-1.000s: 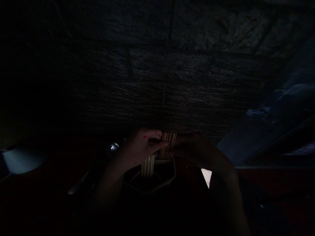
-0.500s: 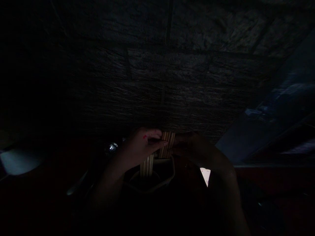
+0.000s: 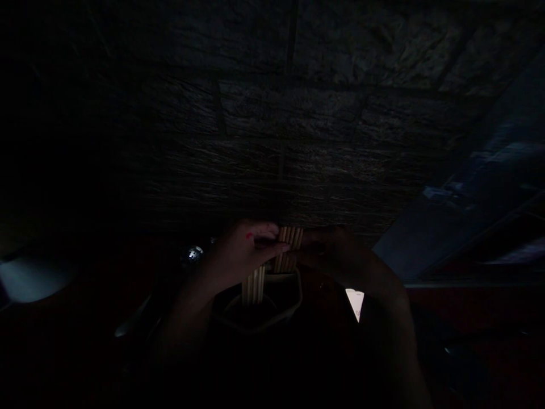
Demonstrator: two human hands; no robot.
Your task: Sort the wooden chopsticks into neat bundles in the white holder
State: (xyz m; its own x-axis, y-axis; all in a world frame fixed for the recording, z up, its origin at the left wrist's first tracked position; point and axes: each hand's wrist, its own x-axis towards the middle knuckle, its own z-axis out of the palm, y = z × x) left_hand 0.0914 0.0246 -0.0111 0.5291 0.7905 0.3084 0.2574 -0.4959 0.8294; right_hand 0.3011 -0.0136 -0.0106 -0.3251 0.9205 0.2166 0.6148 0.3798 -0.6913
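The scene is very dark. My left hand (image 3: 244,253) is closed around a bundle of pale wooden sticks (image 3: 289,241), thumb and fingers pinching them near their tops. The sticks stand upright in a dark angular holder with a pale rim (image 3: 298,301) just below. My right hand (image 3: 332,255) is on the right side of the same bundle, its fingers curled against the sticks, though shadow hides most of it.
A dark brick-textured wall (image 3: 276,142) fills the upper view close behind the hands. A small shiny round object (image 3: 193,254) sits left of my left hand. A bright white patch (image 3: 355,302) glows by my right wrist. A pale surface (image 3: 34,278) shows far left.
Both hands stay on the sticks with almost no movement; the whole view has shifted a little downward and left.
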